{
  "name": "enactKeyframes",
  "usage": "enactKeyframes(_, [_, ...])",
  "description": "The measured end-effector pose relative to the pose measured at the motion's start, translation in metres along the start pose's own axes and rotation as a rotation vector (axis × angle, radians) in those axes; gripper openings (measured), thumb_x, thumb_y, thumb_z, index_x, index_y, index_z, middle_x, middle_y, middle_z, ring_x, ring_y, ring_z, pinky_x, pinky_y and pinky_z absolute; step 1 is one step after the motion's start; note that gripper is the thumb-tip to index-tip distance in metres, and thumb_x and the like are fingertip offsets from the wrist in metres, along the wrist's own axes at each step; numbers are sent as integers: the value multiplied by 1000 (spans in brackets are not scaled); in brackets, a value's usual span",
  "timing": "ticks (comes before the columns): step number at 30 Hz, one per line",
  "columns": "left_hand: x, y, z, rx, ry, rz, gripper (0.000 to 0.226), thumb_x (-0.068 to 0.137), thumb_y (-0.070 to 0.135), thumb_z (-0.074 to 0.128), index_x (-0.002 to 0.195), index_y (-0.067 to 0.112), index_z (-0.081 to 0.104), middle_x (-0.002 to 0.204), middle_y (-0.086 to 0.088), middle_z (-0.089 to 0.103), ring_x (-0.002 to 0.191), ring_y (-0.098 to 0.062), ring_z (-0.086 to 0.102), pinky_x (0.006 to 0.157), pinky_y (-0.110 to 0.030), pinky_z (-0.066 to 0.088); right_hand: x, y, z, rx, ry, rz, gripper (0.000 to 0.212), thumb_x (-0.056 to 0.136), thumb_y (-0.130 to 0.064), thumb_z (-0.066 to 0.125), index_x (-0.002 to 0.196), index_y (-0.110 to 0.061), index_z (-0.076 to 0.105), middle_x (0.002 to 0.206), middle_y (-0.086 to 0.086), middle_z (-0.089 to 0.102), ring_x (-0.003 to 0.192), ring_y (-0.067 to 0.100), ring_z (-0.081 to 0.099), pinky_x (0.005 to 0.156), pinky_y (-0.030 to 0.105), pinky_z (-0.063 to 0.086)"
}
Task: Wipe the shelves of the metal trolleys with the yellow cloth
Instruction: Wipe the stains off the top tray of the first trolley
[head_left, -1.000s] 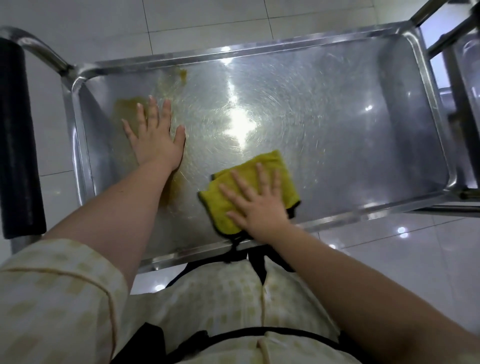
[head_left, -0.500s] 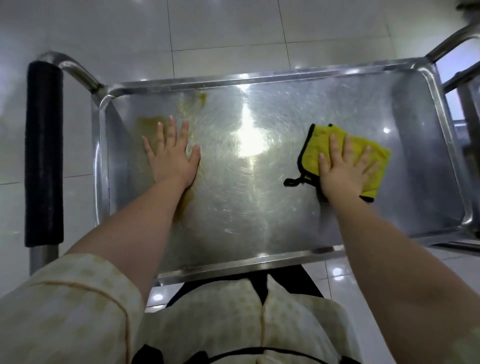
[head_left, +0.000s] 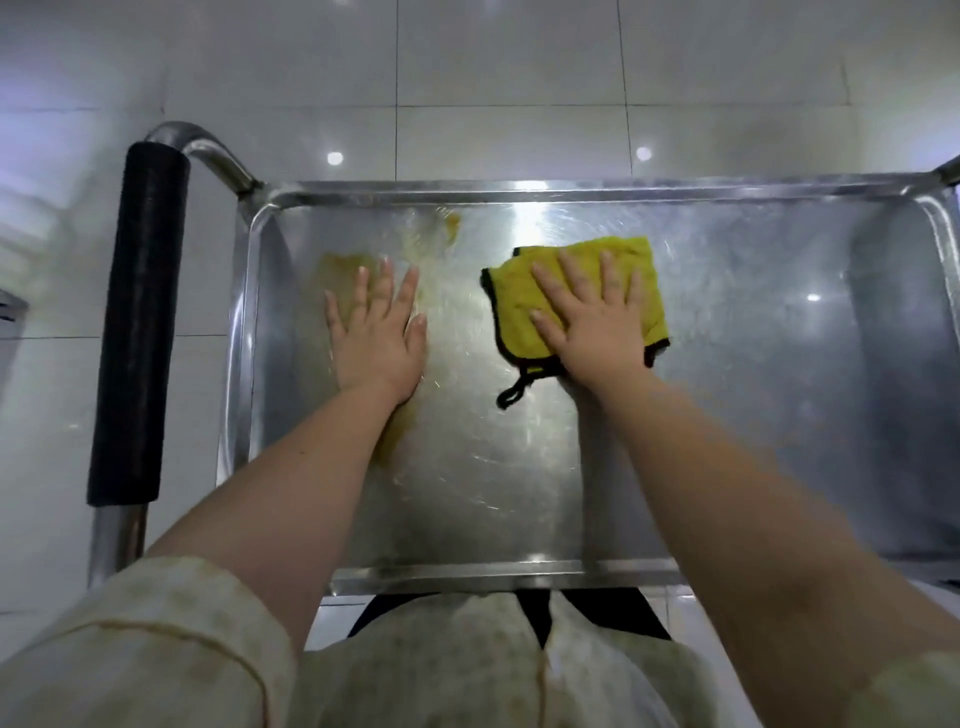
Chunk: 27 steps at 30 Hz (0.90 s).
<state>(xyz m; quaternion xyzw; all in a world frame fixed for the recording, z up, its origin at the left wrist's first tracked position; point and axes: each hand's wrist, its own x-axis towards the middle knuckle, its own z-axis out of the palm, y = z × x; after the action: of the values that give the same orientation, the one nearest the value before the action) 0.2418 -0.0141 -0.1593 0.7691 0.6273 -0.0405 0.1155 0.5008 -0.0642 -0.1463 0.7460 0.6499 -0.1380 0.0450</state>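
You are looking down on a floor (head_left: 509, 52) of large, pale, glossy tiles, with thin grey grout lines (head_left: 397, 78) crossing it in a grid. Overhead lighting is reflecting off the tiles as a small round bright spot (head_left: 335, 158) and a second bright spot (head_left: 643, 154). At the left edge a dark shape (head_left: 8, 306) is showing, too blurred to identify.

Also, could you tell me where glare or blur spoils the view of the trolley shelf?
Head view: glare whitens the far strip of the shelf beyond the yellow cloth; head view: the right forearm and the far-left floor look smeared; head view: the wide lens bows the shelf rim.
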Motion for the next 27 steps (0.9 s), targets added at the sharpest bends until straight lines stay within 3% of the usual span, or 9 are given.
enactKeyframes(4, [0,0,-2,0,-9,10,57,99,50,11,155,38,2,164,6,-4,150,-20,-7,118,-56,-5,-2,107,-19,104,8,435,59,96,-65,22,152,-48,9,163,-11,5,149,37,-2,116,60,-5])
enactKeyframes(8, [0,2,-3,12,-15,3,57,100,49,10,155,37,-1,164,5,-6,150,-21,-9,118,-57,-5,1,112,-27,171,13,705,60,97,-60,18,153,-44,6,163,-11,-1,148,39,-8,114,63,-6])
enactKeyframes(11, [1,-1,-3,21,-32,5,58,99,51,5,155,37,-4,164,5,-9,150,-21,-12,118,-56,-7,28,56,-23,142,21,622,60,98,-59,19,154,-42,7,163,-10,-1,147,41,-7,113,65,-5])
enactKeyframes(17, [0,-9,-5,-159,20,2,55,102,41,16,155,31,4,164,2,-1,150,-17,-6,119,-49,-8,75,-109,-12,16,-55,100,60,96,-62,13,152,-45,0,163,-11,-6,146,43,-13,109,65,-14])
enactKeyframes(20, [-1,-9,-11,-241,48,0,58,101,41,19,156,27,6,164,0,2,150,-17,-5,120,-47,-9,76,-135,-13,44,-91,-66,60,97,-62,15,153,-44,1,163,-11,-5,146,41,-14,110,63,-16])
enactKeyframes(24, [6,0,-26,-276,166,-52,57,102,42,34,155,25,21,163,-3,11,150,-24,-2,114,-44,-19,69,-74,-28,405,130,47,56,101,-49,33,154,-35,20,163,-5,13,147,40,-9,119,53,-3])
enactKeyframes(27, [33,36,-35,-198,114,66,58,100,45,35,154,25,25,164,-4,9,150,-27,-2,115,-48,-11,57,-21,-27,505,164,256,52,102,-37,35,153,-31,25,162,-4,17,148,40,-4,119,54,-2])
